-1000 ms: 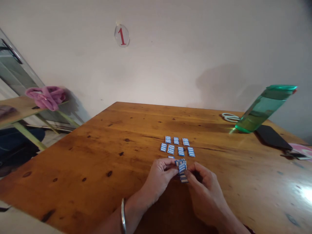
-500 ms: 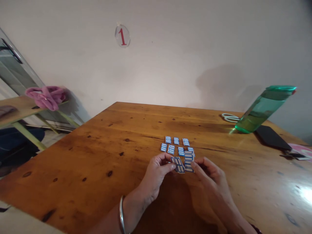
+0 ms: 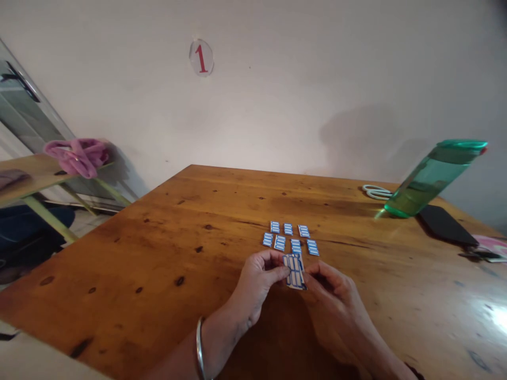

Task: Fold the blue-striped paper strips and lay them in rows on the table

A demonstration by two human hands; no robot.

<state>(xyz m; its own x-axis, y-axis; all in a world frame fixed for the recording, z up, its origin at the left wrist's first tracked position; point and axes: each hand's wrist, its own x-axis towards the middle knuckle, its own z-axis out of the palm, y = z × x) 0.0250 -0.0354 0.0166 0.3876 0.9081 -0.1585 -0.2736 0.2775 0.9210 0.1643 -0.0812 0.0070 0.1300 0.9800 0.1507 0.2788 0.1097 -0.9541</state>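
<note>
**Held cards close into one bunch between both hands**

The held cards (image 3: 293, 272) sit just above the table's near middle, blue-and-white, overlapping; take them as the clock's centre, with twelve toward the wall. Half a second ago one card stood out at three o'clock in the right hand (image 3: 335, 287); now it is back against the bunch. The left hand (image 3: 257, 277), at nine, pinches the bunch between thumb and fingers, much as before. The right hand's fingers are drawn narrow on the bunch's three o'clock edge.

Just beyond, at twelve, seven laid cards (image 3: 295, 245) form two rows, three far and four near, with narrow gaps between them; the nearest almost meet the bunch in view. Wide room runs at nine to the table's slanting left edge, and more at one toward the far edge.

The table (image 3: 150, 253) is knotted, glossy brown wood. Toward two lie a cable (image 3: 376, 192), a green bottle (image 3: 431, 179) and a black slab (image 3: 447, 226). A "1" sign (image 3: 202, 58) hangs at eleven on the wall (image 3: 285, 105); pink cloth (image 3: 81, 155) rests on a bench (image 3: 29, 184) at ten.
</note>
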